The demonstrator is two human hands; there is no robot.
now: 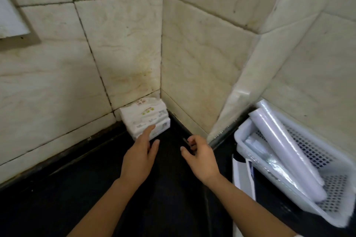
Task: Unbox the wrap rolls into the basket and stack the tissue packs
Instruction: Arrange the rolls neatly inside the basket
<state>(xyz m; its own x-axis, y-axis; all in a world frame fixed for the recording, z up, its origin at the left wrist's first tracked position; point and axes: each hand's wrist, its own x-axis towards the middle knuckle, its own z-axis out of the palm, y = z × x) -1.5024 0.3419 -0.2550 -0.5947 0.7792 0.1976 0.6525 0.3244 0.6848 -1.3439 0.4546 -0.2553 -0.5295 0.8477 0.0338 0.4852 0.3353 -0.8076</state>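
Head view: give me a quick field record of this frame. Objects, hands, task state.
surface: dark counter in a tiled corner
tissue packs: stacked against the corner walls
basket: white, at right on the counter
wrap rolls: lying inside the basket
left hand: open, a fingertip at the front of the stack
right hand: empty, fingers loosely curled, off the stack
box: white edge beside the basket, mostly hidden

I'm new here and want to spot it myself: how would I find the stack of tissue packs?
Look where the two tiled walls meet above the black counter. Pushed into that corner is the stack of tissue packs, just beyond the left hand. It is soft, white and printed, unlike the long wrap rolls in the basket.
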